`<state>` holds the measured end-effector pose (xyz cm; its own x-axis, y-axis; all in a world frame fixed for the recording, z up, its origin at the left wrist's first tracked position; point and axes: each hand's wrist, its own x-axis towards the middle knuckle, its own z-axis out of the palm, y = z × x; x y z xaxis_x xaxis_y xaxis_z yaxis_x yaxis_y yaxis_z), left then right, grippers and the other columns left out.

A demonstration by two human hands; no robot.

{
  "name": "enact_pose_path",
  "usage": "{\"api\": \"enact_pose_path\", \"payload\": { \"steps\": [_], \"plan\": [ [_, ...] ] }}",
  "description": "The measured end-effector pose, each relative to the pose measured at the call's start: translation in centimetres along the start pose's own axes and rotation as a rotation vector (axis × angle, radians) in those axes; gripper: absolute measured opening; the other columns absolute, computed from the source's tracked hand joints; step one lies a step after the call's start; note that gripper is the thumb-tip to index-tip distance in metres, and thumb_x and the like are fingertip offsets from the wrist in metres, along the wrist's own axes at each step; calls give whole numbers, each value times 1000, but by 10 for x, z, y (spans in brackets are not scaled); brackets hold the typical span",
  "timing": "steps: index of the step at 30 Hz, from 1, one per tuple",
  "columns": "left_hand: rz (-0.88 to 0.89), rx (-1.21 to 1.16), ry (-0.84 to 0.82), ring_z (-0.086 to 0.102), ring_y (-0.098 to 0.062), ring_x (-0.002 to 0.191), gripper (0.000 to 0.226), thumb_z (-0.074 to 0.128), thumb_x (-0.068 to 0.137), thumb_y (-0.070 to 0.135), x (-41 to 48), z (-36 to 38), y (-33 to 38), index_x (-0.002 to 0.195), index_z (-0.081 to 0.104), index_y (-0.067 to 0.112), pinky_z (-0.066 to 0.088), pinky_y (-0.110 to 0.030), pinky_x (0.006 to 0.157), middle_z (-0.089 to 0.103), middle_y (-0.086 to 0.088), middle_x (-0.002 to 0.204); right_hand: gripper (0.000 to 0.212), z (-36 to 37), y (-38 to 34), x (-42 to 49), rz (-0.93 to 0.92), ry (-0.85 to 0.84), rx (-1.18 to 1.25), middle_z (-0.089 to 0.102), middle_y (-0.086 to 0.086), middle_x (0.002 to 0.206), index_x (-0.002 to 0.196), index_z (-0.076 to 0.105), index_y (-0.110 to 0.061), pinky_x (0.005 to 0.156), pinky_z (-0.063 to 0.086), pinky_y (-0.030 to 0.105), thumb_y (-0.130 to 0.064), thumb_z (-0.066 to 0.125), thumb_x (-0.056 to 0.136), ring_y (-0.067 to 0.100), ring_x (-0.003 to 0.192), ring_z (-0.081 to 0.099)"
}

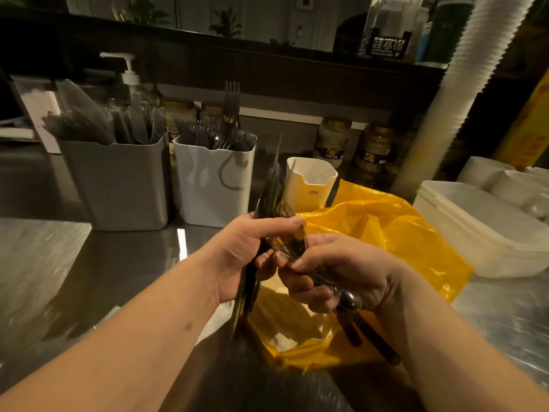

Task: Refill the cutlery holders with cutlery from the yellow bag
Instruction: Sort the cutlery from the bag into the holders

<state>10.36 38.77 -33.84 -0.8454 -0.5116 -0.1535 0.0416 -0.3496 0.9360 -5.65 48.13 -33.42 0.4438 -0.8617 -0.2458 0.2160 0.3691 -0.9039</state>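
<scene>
Dim, warm light falls on a steel counter [44, 248]. Behind it runs a dark raised ledge [237, 63], with leafy plants [227, 23] and a pale wall [261, 16] beyond.

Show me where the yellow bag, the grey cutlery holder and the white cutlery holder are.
yellow bag [395, 233]: head view, on its crumpled upper side.
grey cutlery holder [118, 185]: head view, on its front wall.
white cutlery holder [202, 197]: head view, on its front wall.
</scene>
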Motion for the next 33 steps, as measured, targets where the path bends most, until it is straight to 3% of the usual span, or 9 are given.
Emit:
{"api": "enact_pose_path", "payload": {
  "steps": [3,5,9,14,16,18,24,29,33],
  "plan": [
    [-33,95,-11,48,-5,41,26,75,80,23,-3,1,4,97,65,7,36,-13,43,58,2,58,17,-2,-1,-2,-1,33,-8,48,8,75,113,48,-7,47,41,15,-5,45,97,9,56,52],
    [-47,163,38,47,-5,41,15,72,87,20,-3,2,6,92,67,7,35,-15,41,57,1,56,16,-3,0,0,16,46,-24,48,8,75,112,47,-5,47,41,15,-7,49,96,9,56,52],
    [-17,191,136,37,-12,46,29,70,87,33,1,-1,7,96,67,6,30,-23,50,50,-2,55,6,-4,1,2,12,34,-52,50,7,73,96,54,-4,47,42,15,-8,51,96,9,57,54],
    [90,1,209,39,-11,47,32,64,95,35,3,-6,10,105,65,5,36,-20,45,54,-3,60,13,-5,-2,-1,-1,6,-120,55,4,72,90,58,-8,49,46,17,-10,49,99,11,59,56],
    [151,-96,247,42,-9,49,34,60,98,34,3,-6,12,112,63,4,37,-19,44,71,-8,78,11,-6,-2,-1,-6,22,-140,54,6,74,91,57,-7,51,47,19,-12,50,98,12,60,55],
    [203,-167,300,43,-9,50,33,57,100,33,5,-4,12,117,60,5,38,-19,44,76,-9,93,7,-7,-2,-2,-8,44,-140,52,7,76,94,58,-7,53,46,21,-12,54,97,13,62,54],
    [353,-313,489,53,-10,61,35,55,102,35,6,-10,16,121,63,7,41,-21,48,76,-4,88,8,-9,-5,-8,26,123,-202,54,9,78,98,62,-9,55,48,24,-12,60,91,18,69,55],
    [416,-480,671,67,-10,61,38,56,101,38,5,-30,28,125,62,9,52,-22,52,73,-5,89,13,-18,-10,-21,72,122,-349,60,7,79,102,65,-9,55,47,22,-18,65,92,16,69,56],
    [428,-440,715,74,-15,69,37,57,101,39,4,-37,29,122,60,9,55,-31,61,74,-1,79,20,-20,-17,-37,10,392,-366,60,8,75,104,70,-6,52,47,21,-22,66,94,15,64,56]
  ]
}}
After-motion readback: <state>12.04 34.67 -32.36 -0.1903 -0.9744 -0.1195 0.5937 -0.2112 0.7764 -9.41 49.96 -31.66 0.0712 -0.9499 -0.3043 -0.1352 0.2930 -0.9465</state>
